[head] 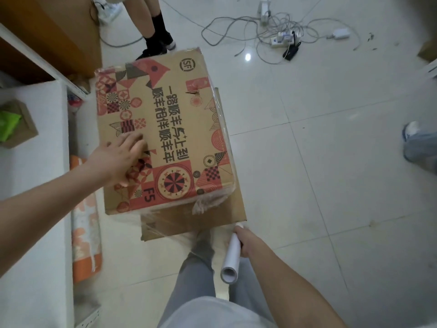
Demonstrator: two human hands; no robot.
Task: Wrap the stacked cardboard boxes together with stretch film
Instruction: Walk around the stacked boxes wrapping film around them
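Note:
Two cardboard boxes stand stacked on the tiled floor. The top box (165,129) carries red and black patterns and printed characters. A plain lower box (196,221) sticks out beneath it at the near side. Clear stretch film (208,202) clings around the near right corner and right side. My left hand (120,157) lies flat on the top box's left part, fingers spread. My right hand (243,240) grips a white stretch film roll (231,259) just below the lower box's near right corner, and film stretches from the roll to the boxes.
A white counter (30,162) and shelving run along the left, with an orange patterned roll (85,223) on the floor beside them. A person's legs (156,24) stand behind the boxes. Cables and power strips (281,31) lie at the back. Another shoe (416,143) shows at the right edge.

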